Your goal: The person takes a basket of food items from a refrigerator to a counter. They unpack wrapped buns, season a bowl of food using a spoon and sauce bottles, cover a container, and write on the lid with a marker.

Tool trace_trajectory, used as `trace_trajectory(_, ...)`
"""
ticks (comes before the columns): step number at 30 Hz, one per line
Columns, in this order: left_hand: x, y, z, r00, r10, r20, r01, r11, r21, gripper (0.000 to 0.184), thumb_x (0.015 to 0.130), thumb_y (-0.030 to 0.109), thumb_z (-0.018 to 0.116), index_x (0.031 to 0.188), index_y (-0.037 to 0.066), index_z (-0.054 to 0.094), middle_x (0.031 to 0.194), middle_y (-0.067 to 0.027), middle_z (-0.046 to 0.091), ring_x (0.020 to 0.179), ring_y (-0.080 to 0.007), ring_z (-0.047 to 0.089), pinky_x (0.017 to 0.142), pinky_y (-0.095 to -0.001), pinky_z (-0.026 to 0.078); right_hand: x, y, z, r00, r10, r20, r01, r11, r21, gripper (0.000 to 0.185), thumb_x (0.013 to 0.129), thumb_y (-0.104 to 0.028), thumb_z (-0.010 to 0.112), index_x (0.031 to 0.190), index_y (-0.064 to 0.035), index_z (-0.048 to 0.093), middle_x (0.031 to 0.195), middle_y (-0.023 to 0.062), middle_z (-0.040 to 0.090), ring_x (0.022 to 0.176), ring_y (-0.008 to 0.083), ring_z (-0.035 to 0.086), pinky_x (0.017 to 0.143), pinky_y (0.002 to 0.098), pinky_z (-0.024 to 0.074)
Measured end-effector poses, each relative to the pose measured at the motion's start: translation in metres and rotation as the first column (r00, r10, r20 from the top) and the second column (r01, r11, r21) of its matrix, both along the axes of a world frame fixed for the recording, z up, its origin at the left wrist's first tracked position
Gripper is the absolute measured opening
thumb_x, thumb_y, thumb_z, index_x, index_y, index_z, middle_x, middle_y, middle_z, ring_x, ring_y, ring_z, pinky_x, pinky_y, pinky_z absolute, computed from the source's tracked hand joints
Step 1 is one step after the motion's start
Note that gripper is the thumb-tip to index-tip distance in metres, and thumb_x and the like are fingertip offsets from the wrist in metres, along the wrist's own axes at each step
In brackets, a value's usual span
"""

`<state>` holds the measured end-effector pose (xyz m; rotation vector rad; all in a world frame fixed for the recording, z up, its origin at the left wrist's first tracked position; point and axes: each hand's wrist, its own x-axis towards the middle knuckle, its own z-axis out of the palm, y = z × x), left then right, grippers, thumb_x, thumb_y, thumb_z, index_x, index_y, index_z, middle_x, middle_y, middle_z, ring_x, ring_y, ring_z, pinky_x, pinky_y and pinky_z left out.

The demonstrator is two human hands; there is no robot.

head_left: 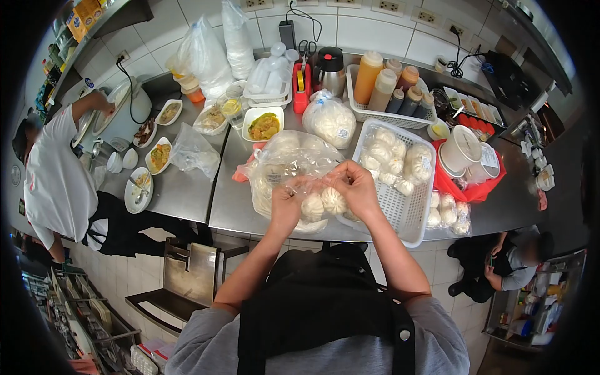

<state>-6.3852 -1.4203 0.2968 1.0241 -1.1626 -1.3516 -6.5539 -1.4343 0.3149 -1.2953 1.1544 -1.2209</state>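
My left hand [287, 206] and my right hand [355, 185] each pinch the clear plastic bag [300, 156] in front of me, with its film drawn between them. Pale steamed buns [334, 200] show at the bag's near side, below my fingers. More buns seem to lie inside the bag, blurred by the film. Just right of my right hand is a white perforated basket [406, 215] holding bagged buns [390, 150]. Behind the bag stands another knotted bag of buns [329, 120].
At the back are a basket of sauce bottles [379, 87], a thermal jug [329, 70] and a bowl of yellow food [263, 127]. A red bag with white tubs [460, 150] sits right. One person [62, 169] stands left; another [506, 265] is at lower right.
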Motion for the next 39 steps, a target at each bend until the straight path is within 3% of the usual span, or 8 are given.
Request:
trace_trajectory(19,0.01,-0.015,0.019,0.983,0.184,0.01,-0.183,0.971,0.156,0.026,0.098,0.017,0.055,0.088,-0.005,0.067,0.085,-0.0109,0.07,0.072,-0.0168,0.067,0.069,-0.0257,0.053,-0.026,0.039,0.025,0.917,0.336,-0.215,-0.349,0.937,-0.026,0.026,0.08,-0.01,0.076,0.101,-0.0054,0.061,0.11,0.0073,0.06,0.106,0.0202,0.055,0.092,0.031,0.0433)
trace_trajectory(25,0.053,-0.053,0.043,0.924,0.37,-0.095,-0.382,0.903,-0.199,0.035,0.09,0.02,0.066,0.116,-0.002,0.057,0.102,-0.0122,0.068,0.078,-0.0178,0.068,0.075,-0.0307,0.055,-0.049,0.052,0.008,0.917,0.326,-0.229,-0.337,0.941,-0.009,0.034,0.08,-0.009,0.074,0.112,-0.0068,0.063,0.11,0.0082,0.06,0.105,0.0215,0.056,0.092,0.0312,0.0429)
trace_trajectory(28,0.025,-0.047,0.06,0.836,0.279,0.472,0.087,0.783,-0.616,0.043,0.086,0.014,0.07,0.124,0.002,0.053,0.099,-0.0094,0.069,0.083,-0.0154,0.067,0.073,-0.0297,0.054,-0.048,0.052,0.01,0.874,0.368,-0.319,-0.406,0.912,-0.059,0.035,0.079,-0.009,0.074,0.112,-0.0067,0.062,0.111,0.0086,0.06,0.107,0.0223,0.056,0.093,0.0317,0.0433)
trace_trajectory(29,0.013,-0.045,0.066,0.846,0.019,0.533,0.212,0.905,-0.369,0.042,0.085,0.011,0.069,0.124,0.005,0.055,0.096,-0.0058,0.07,0.08,-0.0129,0.065,0.072,-0.0269,0.052,-0.047,0.053,0.014,0.872,0.37,-0.32,-0.408,0.911,-0.061,0.035,0.079,-0.009,0.074,0.112,-0.0067,0.062,0.111,0.0086,0.06,0.107,0.0223,0.056,0.093,0.0317,0.0433)
trace_trajectory(31,0.006,-0.051,0.071,0.82,-0.249,0.516,0.346,0.933,-0.101,0.041,0.084,0.008,0.069,0.124,0.007,0.057,0.092,-0.0021,0.07,0.078,-0.0104,0.064,0.072,-0.024,0.05,-0.044,0.056,0.024,0.845,0.404,-0.351,-0.452,0.889,-0.066,0.036,0.079,-0.01,0.075,0.112,-0.0068,0.062,0.109,0.0089,0.06,0.106,0.0239,0.057,0.092,0.0325,0.0438)
trace_trajectory(34,0.006,-0.073,0.073,0.872,0.216,0.439,-0.025,0.916,-0.401,0.023,0.082,0.005,0.071,0.103,0.003,0.065,0.097,-0.0058,0.068,0.085,-0.0166,0.063,0.078,-0.0272,0.049,-0.056,0.06,0.018,0.886,0.257,-0.385,-0.317,0.943,-0.101,0.037,0.079,-0.009,0.075,0.114,-0.0068,0.061,0.107,0.0071,0.062,0.102,0.0206,0.059,0.089,0.0309,0.0457)
trace_trajectory(37,0.011,-0.068,0.077,0.941,0.16,0.298,0.065,0.78,-0.622,0.019,0.082,0.005,0.07,0.101,0.005,0.066,0.111,-0.0077,0.063,0.105,-0.0199,0.059,0.089,-0.0323,0.047,-0.07,0.064,0.003,0.999,0.03,-0.031,-0.029,0.999,0.039,0.041,0.079,-0.006,0.076,0.117,-0.0061,0.059,0.106,0.0054,0.062,0.098,0.0141,0.059,0.085,0.0276,0.0479)
trace_trajectory(39,0.004,-0.049,0.064,0.854,-0.296,0.429,0.448,0.836,-0.316,0.039,0.08,0.01,0.075,0.118,0.008,0.064,0.124,-0.0092,0.058,0.122,-0.0246,0.051,0.1,-0.0368,0.042,-0.076,0.061,0.003,1.0,-0.023,-0.011,0.024,0.996,0.091,0.047,0.08,-0.005,0.076,0.122,-0.0025,0.056,0.109,0.0053,0.061,0.098,0.0096,0.057,0.083,0.0244,0.0488)
